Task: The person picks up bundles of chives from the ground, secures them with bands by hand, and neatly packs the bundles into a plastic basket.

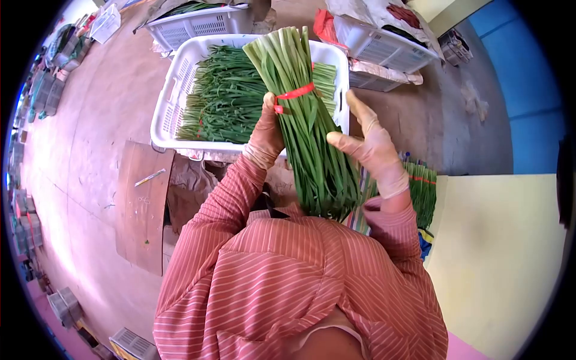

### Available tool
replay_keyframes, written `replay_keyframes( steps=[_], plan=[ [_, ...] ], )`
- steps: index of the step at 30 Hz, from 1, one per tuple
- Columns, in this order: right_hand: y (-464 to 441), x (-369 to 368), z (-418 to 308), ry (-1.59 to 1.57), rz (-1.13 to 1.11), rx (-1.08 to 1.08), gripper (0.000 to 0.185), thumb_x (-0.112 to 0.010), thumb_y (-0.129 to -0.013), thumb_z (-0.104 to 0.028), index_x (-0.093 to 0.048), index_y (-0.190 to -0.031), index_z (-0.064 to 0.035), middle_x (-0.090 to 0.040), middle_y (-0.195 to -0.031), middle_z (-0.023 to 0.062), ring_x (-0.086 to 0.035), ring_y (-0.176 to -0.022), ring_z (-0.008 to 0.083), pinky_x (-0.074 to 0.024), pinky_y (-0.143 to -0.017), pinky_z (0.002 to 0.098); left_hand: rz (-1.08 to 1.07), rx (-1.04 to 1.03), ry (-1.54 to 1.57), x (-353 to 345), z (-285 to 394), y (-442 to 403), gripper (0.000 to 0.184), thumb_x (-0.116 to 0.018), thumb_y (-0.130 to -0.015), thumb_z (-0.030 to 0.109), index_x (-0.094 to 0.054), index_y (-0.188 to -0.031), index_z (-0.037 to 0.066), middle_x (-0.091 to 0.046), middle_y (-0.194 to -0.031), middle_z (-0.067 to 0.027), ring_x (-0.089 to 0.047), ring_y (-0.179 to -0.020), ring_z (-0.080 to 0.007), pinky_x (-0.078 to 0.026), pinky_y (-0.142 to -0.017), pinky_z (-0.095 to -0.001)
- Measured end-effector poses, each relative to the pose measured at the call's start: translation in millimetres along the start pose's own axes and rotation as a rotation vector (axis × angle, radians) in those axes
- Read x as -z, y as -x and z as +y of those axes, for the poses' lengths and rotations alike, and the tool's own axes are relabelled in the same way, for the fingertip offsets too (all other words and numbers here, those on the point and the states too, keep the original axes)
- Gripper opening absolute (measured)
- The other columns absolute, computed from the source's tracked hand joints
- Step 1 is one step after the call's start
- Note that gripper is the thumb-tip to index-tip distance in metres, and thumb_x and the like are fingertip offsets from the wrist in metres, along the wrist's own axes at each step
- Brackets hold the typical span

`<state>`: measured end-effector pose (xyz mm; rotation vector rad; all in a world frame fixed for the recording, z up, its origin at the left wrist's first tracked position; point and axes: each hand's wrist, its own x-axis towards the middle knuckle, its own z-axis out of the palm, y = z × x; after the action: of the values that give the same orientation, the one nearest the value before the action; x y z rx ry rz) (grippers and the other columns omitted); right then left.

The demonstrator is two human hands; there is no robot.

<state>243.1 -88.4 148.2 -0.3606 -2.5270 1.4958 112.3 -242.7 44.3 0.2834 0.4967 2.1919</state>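
Note:
A thick bunch of long green garlic chives (315,144), bound by a red band (297,91), is held up in front of my chest with its pale cut ends pointing away from me. My gloved left hand (267,135) grips it from the left, thumb beside the band. To the right of the bunch, my gloved right hand (375,147) is raised with fingers and thumb spread, apart from the band. Beyond both hands stands a white plastic crate (163,117) holding more bunches of chives (225,90), partly hidden by the held bunch.
More banded chives (423,192) stand at my right beside a pale yellow surface (498,252). A brown board (141,210) lies at my left. Behind the crate are a covered white crate (384,48) and another crate (201,25).

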Motion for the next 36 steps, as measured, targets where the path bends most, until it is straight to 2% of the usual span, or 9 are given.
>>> replay_keyframes(
  steps=[5, 12, 14, 18, 21, 23, 26, 28, 36],
  plan=[
    [-55, -37, 13, -0.415, -0.288, 0.003, 0.127, -0.089, -0.060, -0.038, -0.007, -0.151, -0.0051, -0.029, -0.148, 0.0138, -0.026, -0.138, 0.0227, -0.0219, -0.113, 0.0333, 0.143, -0.015, 0.028, 18, 16, -35, 0.088, -0.063, -0.074, 0.070, -0.043, -0.135, 0.008, -0.056, -0.124, -0.0096, -0.056, -0.112, -0.0238, -0.048, -0.095, -0.0419],
    [-72, -45, 34, -0.603, -0.312, -0.144, 0.106, -0.089, -0.060, -0.022, -0.027, -0.145, -0.0035, -0.047, -0.134, 0.0058, -0.044, -0.124, 0.0177, -0.0347, -0.105, 0.0317, -0.072, -0.197, -0.260, -20, 25, -38, 0.084, -0.073, -0.079, 0.045, -0.033, -0.141, 0.004, -0.051, -0.133, -0.0069, -0.050, -0.118, -0.0160, -0.041, -0.101, -0.0332],
    [-69, -47, 31, -0.556, -0.219, -0.017, 0.083, -0.086, -0.065, -0.023, -0.043, -0.132, -0.0007, -0.057, -0.119, 0.0055, -0.055, -0.108, 0.0157, -0.0437, -0.094, 0.0295, -0.065, -0.267, -0.215, -36, 25, -37, 0.083, -0.077, -0.078, 0.034, -0.033, -0.142, 0.004, -0.050, -0.133, -0.0070, -0.050, -0.118, -0.0159, -0.040, -0.101, -0.0327],
    [-94, -20, 16, -0.228, -0.297, -0.027, 0.094, -0.086, -0.065, -0.021, -0.035, -0.142, -0.0020, -0.057, -0.124, 0.0073, -0.055, -0.112, 0.0148, -0.0432, -0.097, 0.0300, 0.014, -0.326, -0.346, -21, 29, -27, 0.079, -0.073, -0.083, 0.023, -0.029, -0.145, 0.003, -0.049, -0.134, -0.0059, -0.048, -0.118, -0.0133, -0.037, -0.103, -0.0314],
    [-123, -11, 9, 0.248, -0.276, 0.142, 0.098, -0.084, -0.064, -0.023, -0.032, -0.146, -0.0125, -0.058, -0.126, 0.0151, -0.061, -0.108, 0.0248, -0.0482, -0.093, 0.0334, 0.277, -0.119, -0.511, 13, 33, 3, 0.083, -0.067, -0.089, 0.026, -0.017, -0.149, 0.000, -0.047, -0.136, -0.0135, -0.050, -0.120, -0.0176, -0.038, -0.104, -0.0327],
    [-141, -26, 32, 0.405, -0.270, 0.243, 0.099, -0.084, -0.063, -0.024, -0.031, -0.146, -0.0140, -0.059, -0.123, 0.0165, -0.062, -0.105, 0.0287, -0.0492, -0.091, 0.0345, 0.374, 0.098, -0.595, 51, 34, 33, 0.061, -0.062, -0.093, 0.022, -0.035, -0.144, 0.005, -0.053, -0.132, -0.0090, -0.049, -0.121, -0.0148, -0.036, -0.105, -0.0305],
    [-153, -77, 73, 0.794, -0.345, 0.365, 0.101, -0.084, -0.061, -0.033, -0.032, -0.146, -0.0146, -0.061, -0.103, 0.0157, -0.062, -0.087, 0.0322, -0.0507, -0.075, 0.0397, 0.453, 0.259, -0.601, 91, 39, 79, 0.053, -0.063, -0.092, 0.017, -0.043, -0.139, 0.004, -0.061, -0.119, -0.0065, -0.056, -0.110, -0.0133, -0.042, -0.100, -0.0284],
    [-158, -134, 75, 0.942, -0.524, 0.125, 0.097, -0.083, -0.062, -0.034, -0.035, -0.144, -0.0146, -0.060, -0.119, 0.0140, -0.062, -0.100, 0.0296, -0.0505, -0.086, 0.0367, 0.470, 0.314, -0.535, 101, 59, 98, 0.050, -0.063, -0.092, 0.016, -0.045, -0.137, 0.004, -0.062, -0.114, -0.0061, -0.056, -0.108, -0.0126, -0.044, -0.097, -0.0284],
    [-193, -346, 90, 0.825, -0.715, 0.276, 0.093, -0.081, -0.063, -0.044, -0.037, -0.139, -0.0107, -0.060, -0.087, 0.0135, -0.063, -0.076, 0.0311, -0.0519, -0.067, 0.0410, 0.476, 0.353, -0.902, 129, 163, 104, 0.040, -0.063, -0.092, 0.021, -0.056, -0.128, 0.005, -0.066, -0.110, -0.0082, -0.061, -0.100, -0.0138, -0.048, -0.091, -0.0296]
  ],
)
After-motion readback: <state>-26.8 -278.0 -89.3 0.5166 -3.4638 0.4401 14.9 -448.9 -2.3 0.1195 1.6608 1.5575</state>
